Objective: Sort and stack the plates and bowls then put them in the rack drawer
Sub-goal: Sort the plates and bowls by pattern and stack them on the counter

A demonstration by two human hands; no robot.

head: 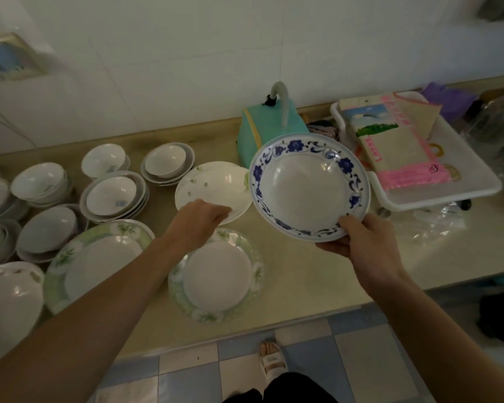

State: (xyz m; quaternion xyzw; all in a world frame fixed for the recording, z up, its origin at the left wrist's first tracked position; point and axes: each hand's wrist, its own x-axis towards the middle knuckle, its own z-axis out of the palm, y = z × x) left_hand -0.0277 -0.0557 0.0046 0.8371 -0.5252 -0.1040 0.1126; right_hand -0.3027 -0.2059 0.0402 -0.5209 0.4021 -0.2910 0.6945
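Observation:
My right hand (367,242) grips the near rim of a white plate with a blue flower border (306,187), holding it tilted above the counter. My left hand (198,219) grips the near edge of a small stack of white plates with green specks (213,181). Below it lies a green-rimmed plate (215,274), and a larger green-rimmed plate (99,257) lies to its left, partly under my left forearm. Several stacks of white bowls (114,196) crowd the left of the counter (303,280).
A teal box with a hose (271,126) stands behind the blue plate. A white tray (436,196) with a packet of noodles sits at the right, crumpled clear plastic (436,222) in front of it. The counter's front edge runs above a blue-and-white tiled floor.

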